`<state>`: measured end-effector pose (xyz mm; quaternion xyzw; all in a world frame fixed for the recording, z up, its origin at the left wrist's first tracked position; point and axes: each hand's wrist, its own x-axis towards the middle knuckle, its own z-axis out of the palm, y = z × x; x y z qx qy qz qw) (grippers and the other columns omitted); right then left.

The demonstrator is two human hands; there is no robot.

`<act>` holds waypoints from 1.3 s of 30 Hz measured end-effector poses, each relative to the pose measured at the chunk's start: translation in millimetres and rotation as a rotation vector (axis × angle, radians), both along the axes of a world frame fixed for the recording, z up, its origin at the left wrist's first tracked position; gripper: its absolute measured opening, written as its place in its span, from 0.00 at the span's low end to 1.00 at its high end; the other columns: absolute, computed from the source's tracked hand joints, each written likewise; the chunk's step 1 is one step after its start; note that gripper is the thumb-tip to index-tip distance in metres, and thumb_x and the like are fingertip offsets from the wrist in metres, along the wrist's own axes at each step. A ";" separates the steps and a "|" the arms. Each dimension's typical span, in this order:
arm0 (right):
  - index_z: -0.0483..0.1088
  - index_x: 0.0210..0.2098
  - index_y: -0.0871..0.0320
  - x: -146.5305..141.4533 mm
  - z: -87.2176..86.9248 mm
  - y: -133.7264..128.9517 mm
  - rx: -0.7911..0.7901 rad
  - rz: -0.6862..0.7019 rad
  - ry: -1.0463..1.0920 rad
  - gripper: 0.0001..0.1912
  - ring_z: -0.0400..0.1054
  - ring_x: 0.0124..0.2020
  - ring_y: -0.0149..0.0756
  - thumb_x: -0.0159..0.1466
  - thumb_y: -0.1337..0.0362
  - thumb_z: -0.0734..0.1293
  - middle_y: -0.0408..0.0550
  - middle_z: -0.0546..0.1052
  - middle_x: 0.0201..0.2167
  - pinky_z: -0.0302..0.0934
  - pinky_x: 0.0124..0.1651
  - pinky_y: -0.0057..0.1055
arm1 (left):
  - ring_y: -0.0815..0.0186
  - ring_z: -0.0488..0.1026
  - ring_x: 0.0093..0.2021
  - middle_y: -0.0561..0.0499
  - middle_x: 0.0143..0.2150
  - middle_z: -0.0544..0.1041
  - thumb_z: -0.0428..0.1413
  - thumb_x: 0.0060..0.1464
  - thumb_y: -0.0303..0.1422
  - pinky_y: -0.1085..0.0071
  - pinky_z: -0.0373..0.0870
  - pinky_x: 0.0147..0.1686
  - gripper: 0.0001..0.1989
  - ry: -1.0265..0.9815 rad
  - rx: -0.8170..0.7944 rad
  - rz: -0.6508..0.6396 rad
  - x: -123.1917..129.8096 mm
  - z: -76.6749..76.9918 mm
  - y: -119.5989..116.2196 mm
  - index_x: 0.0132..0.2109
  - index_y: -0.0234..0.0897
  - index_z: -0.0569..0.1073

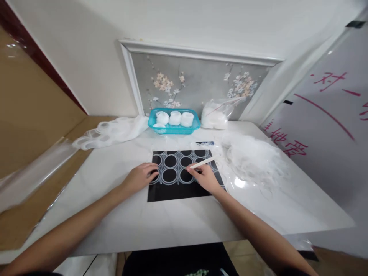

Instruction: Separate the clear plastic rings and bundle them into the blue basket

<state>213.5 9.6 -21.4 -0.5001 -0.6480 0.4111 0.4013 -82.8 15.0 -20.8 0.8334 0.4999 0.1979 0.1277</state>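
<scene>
A black sheet (178, 193) lies flat on the white table, with a pale lace-like pattern of rings (169, 175) across its upper part. My left hand (141, 175) rests at the sheet's left edge, fingers slightly curled and apart on the pattern, holding nothing that shows. Over the right half of the sheet, my right hand (203, 177) pinches a thin white stick (203, 162) between thumb and fingers, its far end pointing up and to the right. Some of the rings are hidden under my right hand.
Behind the sheet stands a blue tray (174, 130) with several white rolls. A plastic bag (215, 115) of white material sits beside it. White ringed material (115, 132) lies at the back left, a loose translucent pile (253, 157) at the right. A dark blue strip (205, 143) lies behind the sheet.
</scene>
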 end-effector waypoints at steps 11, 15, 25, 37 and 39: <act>0.78 0.34 0.57 -103.2 -7.1 54.2 0.051 0.279 -0.024 0.07 0.79 0.37 0.43 0.61 0.61 0.69 0.50 0.83 0.36 0.70 0.42 0.36 | 0.56 0.77 0.55 0.39 0.54 0.79 0.41 0.65 0.21 0.62 0.74 0.56 0.20 0.379 0.533 -0.237 14.4 -20.7 -35.1 0.51 0.27 0.77; 0.78 0.32 0.57 -106.4 -12.2 53.9 0.075 0.287 -0.073 0.06 0.78 0.36 0.42 0.62 0.62 0.69 0.50 0.83 0.35 0.70 0.43 0.36 | 0.57 0.75 0.58 0.40 0.56 0.78 0.42 0.65 0.22 0.63 0.71 0.59 0.20 0.396 0.437 -0.252 16.1 -26.1 -34.1 0.53 0.28 0.76; 0.77 0.32 0.56 -100.2 -13.5 51.9 0.067 0.298 -0.046 0.08 0.79 0.36 0.42 0.62 0.60 0.69 0.49 0.83 0.34 0.71 0.42 0.35 | 0.56 0.72 0.60 0.36 0.56 0.76 0.46 0.64 0.24 0.61 0.66 0.64 0.18 0.292 0.328 -0.318 17.4 -28.4 -31.3 0.55 0.23 0.75; 0.78 0.35 0.54 -99.0 -17.3 44.0 0.378 0.330 -0.284 0.07 0.75 0.44 0.45 0.66 0.64 0.66 0.50 0.83 0.37 0.67 0.48 0.40 | 0.59 0.75 0.57 0.39 0.53 0.79 0.49 0.63 0.24 0.66 0.69 0.61 0.16 0.241 0.264 -0.254 22.9 -15.0 -29.1 0.52 0.24 0.77; 0.78 0.35 0.54 -95.7 -9.6 58.3 0.522 0.280 -0.430 0.08 0.74 0.44 0.47 0.66 0.65 0.65 0.51 0.81 0.32 0.65 0.49 0.43 | 0.60 0.74 0.58 0.40 0.54 0.79 0.50 0.61 0.24 0.66 0.69 0.61 0.17 0.235 0.190 -0.249 23.8 -13.2 -28.0 0.53 0.26 0.77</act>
